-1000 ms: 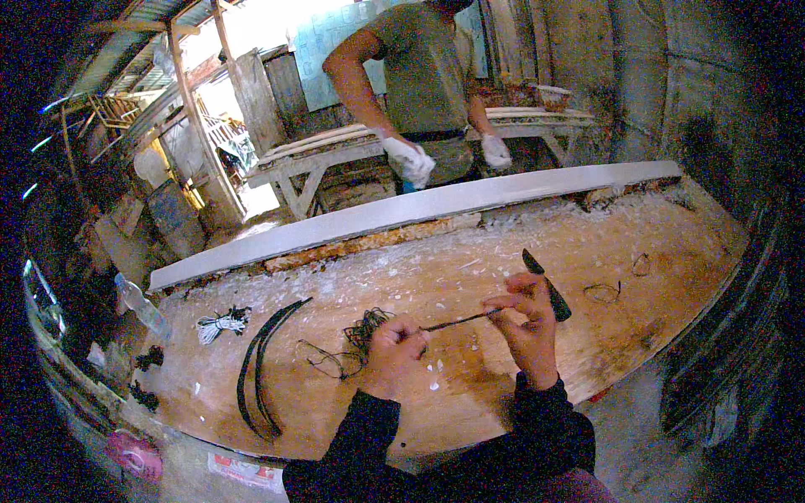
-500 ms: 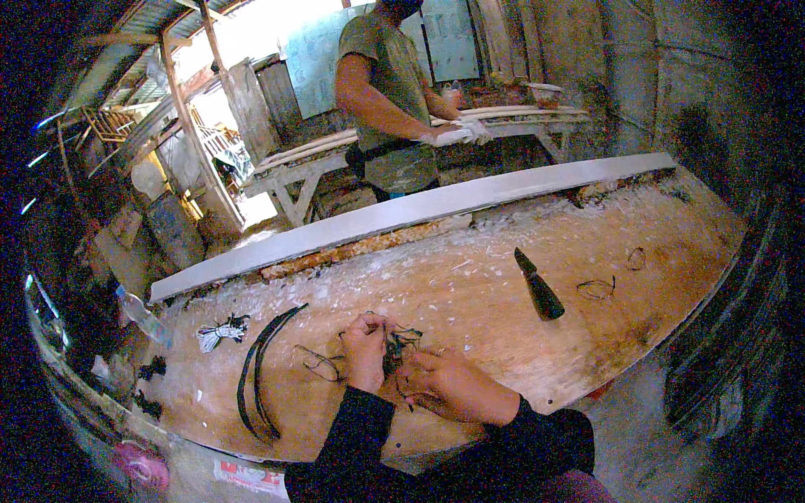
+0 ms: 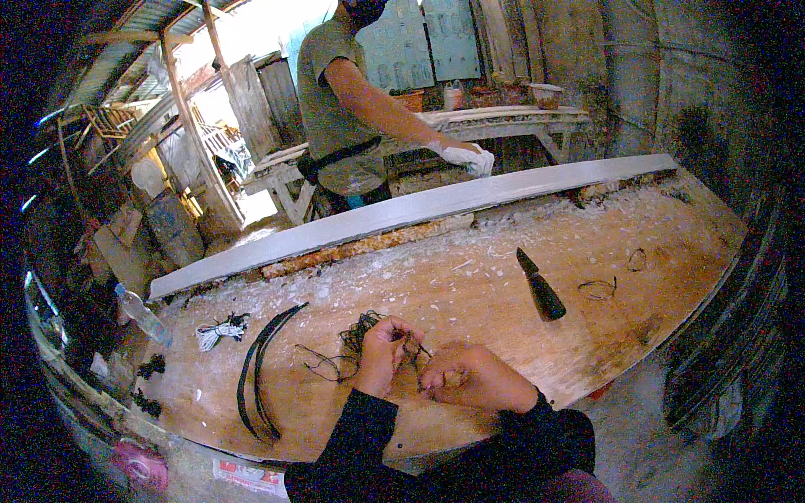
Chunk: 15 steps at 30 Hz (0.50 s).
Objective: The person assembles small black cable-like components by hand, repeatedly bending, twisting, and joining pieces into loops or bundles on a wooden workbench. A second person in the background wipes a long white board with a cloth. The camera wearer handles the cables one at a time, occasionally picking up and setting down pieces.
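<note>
Two dark sleeves enter at the lower edge, beside a red-and-white printed sheet whose lettering I cannot read. Over the plywood tabletop, dark cord lies between the hands: the left hand pinches it, fingertips together; the right hand is curled narrow at it, its fingers concealing from me whether it grips. Behind the left, a cord tangle is partly hidden. Beyond a long white plank, I see a co-worker, head cut by the upper frame; marks on the pale-blue wall sheets are illegible.
</note>
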Tool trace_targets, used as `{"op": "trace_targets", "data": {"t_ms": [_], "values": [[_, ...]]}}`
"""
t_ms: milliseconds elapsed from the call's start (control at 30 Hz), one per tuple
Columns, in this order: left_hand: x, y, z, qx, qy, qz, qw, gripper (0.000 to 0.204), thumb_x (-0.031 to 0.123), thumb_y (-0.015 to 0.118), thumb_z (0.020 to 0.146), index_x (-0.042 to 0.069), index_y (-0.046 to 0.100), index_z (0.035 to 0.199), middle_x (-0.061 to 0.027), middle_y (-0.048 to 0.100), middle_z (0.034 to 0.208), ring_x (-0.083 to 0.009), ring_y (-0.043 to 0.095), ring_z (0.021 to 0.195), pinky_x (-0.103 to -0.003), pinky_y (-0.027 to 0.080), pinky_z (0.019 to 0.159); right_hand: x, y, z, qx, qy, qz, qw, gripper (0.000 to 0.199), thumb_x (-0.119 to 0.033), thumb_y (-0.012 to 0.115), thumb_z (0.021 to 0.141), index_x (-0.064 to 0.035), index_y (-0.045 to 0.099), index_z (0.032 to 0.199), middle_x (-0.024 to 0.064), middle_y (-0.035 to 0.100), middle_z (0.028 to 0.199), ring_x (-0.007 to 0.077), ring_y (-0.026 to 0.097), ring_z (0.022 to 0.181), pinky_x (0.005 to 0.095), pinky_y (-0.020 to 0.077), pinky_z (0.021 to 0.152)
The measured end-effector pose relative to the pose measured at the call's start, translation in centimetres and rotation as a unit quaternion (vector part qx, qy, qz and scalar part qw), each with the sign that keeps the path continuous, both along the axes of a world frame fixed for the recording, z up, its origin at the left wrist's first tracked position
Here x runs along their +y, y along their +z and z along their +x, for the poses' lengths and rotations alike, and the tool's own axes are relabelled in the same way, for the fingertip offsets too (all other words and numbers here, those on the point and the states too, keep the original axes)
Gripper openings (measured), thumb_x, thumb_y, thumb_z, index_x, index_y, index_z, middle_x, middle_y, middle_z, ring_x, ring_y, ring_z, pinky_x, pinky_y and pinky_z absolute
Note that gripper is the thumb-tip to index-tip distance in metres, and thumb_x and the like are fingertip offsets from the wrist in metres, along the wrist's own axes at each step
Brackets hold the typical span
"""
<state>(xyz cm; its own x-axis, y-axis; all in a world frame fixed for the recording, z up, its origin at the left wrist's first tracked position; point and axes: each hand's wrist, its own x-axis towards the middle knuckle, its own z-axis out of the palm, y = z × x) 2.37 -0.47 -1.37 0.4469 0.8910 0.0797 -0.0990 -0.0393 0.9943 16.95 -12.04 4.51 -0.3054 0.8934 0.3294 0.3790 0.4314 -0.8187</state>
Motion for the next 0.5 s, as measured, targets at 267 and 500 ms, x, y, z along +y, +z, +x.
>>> {"op": "trace_targets", "data": {"t_ms": [267,500], "values": [[0.0,-1.3,0.7,-0.063,-0.212,0.037,0.974,0.018,0.005,0.069,0.068,0.007,0.052,0.072,-0.0005,0.057,0.070,-0.0094,0.052,0.056,-0.023,0.044,0.056,1.3,-1.1,2.9,0.116,-0.246,0.045,0.961,0.010,0.000,0.060,0.072,-0.0027,0.051,0.068,0.0027,0.056,0.065,0.0091,0.054,0.061,0.0232,0.0432,0.054],[-1.9,-1.0,1.1,0.019,-0.389,0.035,0.921,0.023,0.017,0.071,0.069,0.008,0.050,0.070,0.0057,0.044,0.063,-0.0055,0.042,0.060,-0.020,0.033,0.055,3.0,-1.8,3.7,-0.032,-0.414,0.230,0.880,0.010,0.001,0.060,0.068,-0.0040,0.054,0.073,0.0079,0.056,0.071,0.0222,0.055,0.073,0.0299,0.0418,0.068]]}}
